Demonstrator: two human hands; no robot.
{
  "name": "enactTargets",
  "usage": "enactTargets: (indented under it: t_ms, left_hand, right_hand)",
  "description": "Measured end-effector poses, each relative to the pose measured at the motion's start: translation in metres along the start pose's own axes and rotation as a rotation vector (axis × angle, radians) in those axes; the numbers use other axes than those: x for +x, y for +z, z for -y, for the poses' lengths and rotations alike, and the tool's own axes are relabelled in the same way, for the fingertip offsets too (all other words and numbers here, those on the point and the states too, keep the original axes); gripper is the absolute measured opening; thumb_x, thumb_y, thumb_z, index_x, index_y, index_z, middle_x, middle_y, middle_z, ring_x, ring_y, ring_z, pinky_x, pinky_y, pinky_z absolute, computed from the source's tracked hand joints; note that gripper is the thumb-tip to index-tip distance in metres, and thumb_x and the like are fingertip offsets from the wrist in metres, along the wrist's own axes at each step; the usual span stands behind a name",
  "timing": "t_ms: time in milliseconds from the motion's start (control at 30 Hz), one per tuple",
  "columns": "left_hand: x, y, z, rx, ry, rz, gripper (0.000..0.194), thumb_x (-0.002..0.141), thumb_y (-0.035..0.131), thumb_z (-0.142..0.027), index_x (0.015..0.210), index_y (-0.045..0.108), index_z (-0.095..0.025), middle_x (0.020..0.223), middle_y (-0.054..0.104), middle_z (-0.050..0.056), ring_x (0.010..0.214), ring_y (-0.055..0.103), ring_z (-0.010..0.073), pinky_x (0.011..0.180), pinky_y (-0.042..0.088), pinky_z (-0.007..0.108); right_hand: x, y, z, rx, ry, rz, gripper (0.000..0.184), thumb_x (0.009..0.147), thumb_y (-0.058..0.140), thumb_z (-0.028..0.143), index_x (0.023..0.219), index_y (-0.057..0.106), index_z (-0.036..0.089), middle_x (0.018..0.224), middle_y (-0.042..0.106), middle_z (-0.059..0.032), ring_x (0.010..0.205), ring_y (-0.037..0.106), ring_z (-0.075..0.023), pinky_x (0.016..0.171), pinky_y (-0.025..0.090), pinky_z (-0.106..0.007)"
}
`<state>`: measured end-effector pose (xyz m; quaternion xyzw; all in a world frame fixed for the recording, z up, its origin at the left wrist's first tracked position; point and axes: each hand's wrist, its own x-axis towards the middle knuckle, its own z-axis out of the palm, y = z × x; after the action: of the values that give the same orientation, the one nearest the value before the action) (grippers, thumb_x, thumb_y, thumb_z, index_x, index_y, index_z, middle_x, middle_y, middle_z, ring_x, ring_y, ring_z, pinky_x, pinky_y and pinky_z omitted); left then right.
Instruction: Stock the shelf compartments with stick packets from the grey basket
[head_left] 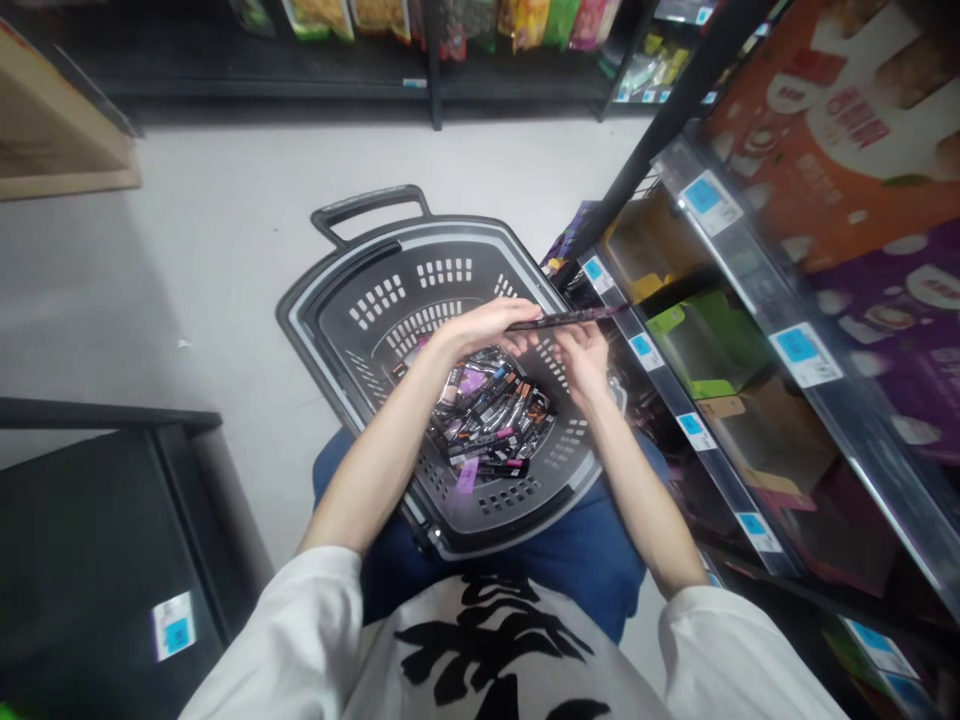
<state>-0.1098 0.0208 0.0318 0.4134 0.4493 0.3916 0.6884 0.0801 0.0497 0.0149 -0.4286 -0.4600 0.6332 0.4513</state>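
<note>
Above a grey shopping basket [352,300], both my hands are at a long, thin dark packet [570,318] with pinkish edging, seen nearly edge-on. My left hand [495,322] grips its left end, fingers curled beneath it. Toward the packet's right part, my right hand [586,355] has its fingers bent against the underside. The basket lies tilted at my knees. Inside it is a heap of small, narrow dark packets [487,415] with purple, pink and orange marks, partly hidden by my left forearm.
Shelves with blue-and-white price tags [802,350] run close along my right, holding open display boxes [705,340]. Large printed cartons [862,130] stand above. A dark shelf unit [82,520] is at lower left, a cardboard box [60,120] at upper left. Bagged goods [525,22] line the far shelf.
</note>
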Motion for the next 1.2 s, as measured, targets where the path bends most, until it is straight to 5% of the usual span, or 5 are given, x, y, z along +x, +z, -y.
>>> enactTargets:
  t_ms: [133, 333, 700, 1067, 1200]
  left_hand:
    - [0.001, 0.000, 0.002, 0.146, 0.121, -0.097, 0.026, 0.083, 0.075, -0.028, 0.107, 0.071, -0.017, 0.093, 0.070, 0.009, 0.076, 0.064, 0.0147, 0.074, 0.050, 0.031]
    - [0.004, 0.002, 0.000, 0.227, 0.126, -0.262, 0.014, 0.083, 0.072, -0.023, 0.093, 0.074, -0.014, 0.089, 0.071, 0.010, 0.078, 0.062, 0.0158, 0.075, 0.047, 0.031]
    - [0.000, -0.004, -0.003, 0.284, 0.071, -0.256, 0.013, 0.070, 0.079, -0.027, 0.076, 0.077, -0.016, 0.076, 0.070, 0.005, 0.063, 0.052, 0.0117, 0.060, 0.034, 0.029]
    - [0.008, -0.003, 0.008, 0.564, 0.232, -0.214, 0.035, 0.075, 0.079, -0.050, 0.084, 0.074, -0.016, 0.075, 0.073, 0.005, 0.069, 0.062, 0.0152, 0.066, 0.046, 0.027]
    - [0.004, 0.005, 0.003, 0.682, 0.324, -0.224, 0.039, 0.074, 0.078, -0.053, 0.084, 0.075, -0.015, 0.078, 0.074, 0.006, 0.077, 0.067, 0.0186, 0.074, 0.051, 0.029]
  right_hand:
    - [0.001, -0.001, -0.001, 0.020, 0.074, 0.017, 0.028, 0.066, 0.078, 0.025, 0.087, 0.060, 0.021, 0.078, 0.069, 0.0032, 0.063, 0.064, -0.0100, 0.055, 0.051, -0.020]
    - [-0.004, 0.000, 0.002, 0.004, 0.113, 0.122, 0.028, 0.070, 0.084, 0.031, 0.090, 0.069, 0.019, 0.089, 0.074, -0.0003, 0.079, 0.072, -0.0129, 0.067, 0.059, -0.021]
    - [-0.002, -0.002, -0.004, -0.098, 0.039, 0.088, 0.033, 0.068, 0.088, 0.044, 0.083, 0.074, 0.018, 0.077, 0.075, -0.0018, 0.068, 0.067, -0.0124, 0.061, 0.052, -0.023]
    - [0.003, 0.003, -0.011, 0.095, 0.083, -0.099, 0.054, 0.059, 0.095, 0.039, 0.099, 0.064, 0.021, 0.080, 0.073, 0.0043, 0.066, 0.067, -0.0109, 0.064, 0.060, -0.023]
    - [-0.004, 0.003, -0.001, 0.067, 0.077, -0.013, 0.049, 0.064, 0.092, 0.042, 0.099, 0.065, 0.021, 0.093, 0.076, 0.0008, 0.080, 0.071, -0.0131, 0.070, 0.062, -0.023]
